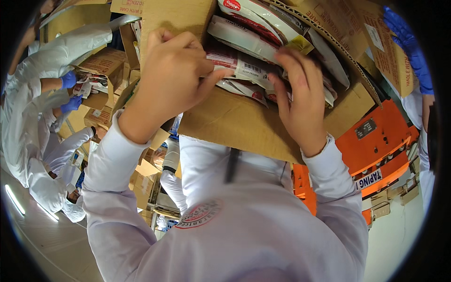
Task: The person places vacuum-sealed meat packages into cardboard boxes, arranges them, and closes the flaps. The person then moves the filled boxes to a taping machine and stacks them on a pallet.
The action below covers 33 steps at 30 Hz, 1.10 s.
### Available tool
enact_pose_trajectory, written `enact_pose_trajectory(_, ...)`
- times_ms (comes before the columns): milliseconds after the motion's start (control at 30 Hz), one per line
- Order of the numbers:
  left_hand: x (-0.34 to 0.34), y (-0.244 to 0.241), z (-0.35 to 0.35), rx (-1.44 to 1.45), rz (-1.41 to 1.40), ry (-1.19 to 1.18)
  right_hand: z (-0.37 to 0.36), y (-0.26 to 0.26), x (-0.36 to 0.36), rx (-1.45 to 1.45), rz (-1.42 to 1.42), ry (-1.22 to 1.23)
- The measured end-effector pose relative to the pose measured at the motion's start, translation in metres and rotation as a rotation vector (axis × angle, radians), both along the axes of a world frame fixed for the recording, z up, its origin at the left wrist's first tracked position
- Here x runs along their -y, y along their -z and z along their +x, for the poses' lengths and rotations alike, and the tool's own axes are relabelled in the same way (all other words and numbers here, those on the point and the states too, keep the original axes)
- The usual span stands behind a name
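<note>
Before me stands an open cardboard box [239, 120], packed with several plastic pouches on edge. One white and red pouch [248, 70] bears a barcode and writing. Over the box's left side is my bare left hand [172, 72], its fingers curled and its thumb reaching towards that pouch. Whether it grips anything is hidden. My bare right hand [301, 93] is at the right ends of the pouches, thumb and fingers spread apart, fingertips at a pale pouch [243, 37]. A larger white and red pouch [257, 21] leans behind it.
An orange taping machine [370, 134] stands to the right. At the upper right, a co-worker's blue-gloved hand [410, 46] is beside a printed carton [384, 42]. Co-workers in white, some blue-gloved [72, 104], are around another open carton [105, 70] at the left.
</note>
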<state>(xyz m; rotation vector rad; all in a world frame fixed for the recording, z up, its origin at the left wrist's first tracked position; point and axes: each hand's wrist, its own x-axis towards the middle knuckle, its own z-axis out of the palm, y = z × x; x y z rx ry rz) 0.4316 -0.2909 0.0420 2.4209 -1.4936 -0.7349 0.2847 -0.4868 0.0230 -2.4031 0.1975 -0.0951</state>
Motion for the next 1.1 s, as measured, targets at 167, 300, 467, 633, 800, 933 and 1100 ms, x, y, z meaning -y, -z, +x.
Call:
enact_pose_trajectory(167, 0.037, 0.023, 0.003, 0.429, -0.193, -0.002, 0.022, 0.013, -0.001, -0.043, -0.308, -0.1)
enact_pose_trajectory(300, 0.05, 0.039, 0.0, 0.423, -0.065, 0.177, 0.026, 0.015, -0.014, -0.142, -0.366, -0.168)
enact_pose_trajectory(467, 0.052, 0.045, 0.018, 0.288, -0.163, 0.321, 0.033, 0.021, -0.004, -0.175, -0.296, -0.224)
enact_pose_trajectory(633, 0.049, -0.016, 0.013, 0.152, -0.095, 0.254, 0.023, -0.016, 0.012, -0.01, -0.122, -0.257)
enact_pose_trajectory(800, -0.009, -0.045, -0.039, 0.023, -0.205, 0.087, -0.02, -0.028, -0.016, 0.16, -0.118, -0.338)
enact_pose_trajectory(933, -0.022, -0.042, -0.058, -0.044, -0.157, -0.003, -0.036, -0.03, -0.023, 0.068, -0.12, -0.41)
enact_pose_trajectory(1100, -0.028, -0.038, -0.067, -0.091, -0.16, -0.001, -0.046, -0.023, -0.027, 0.058, -0.135, -0.403)
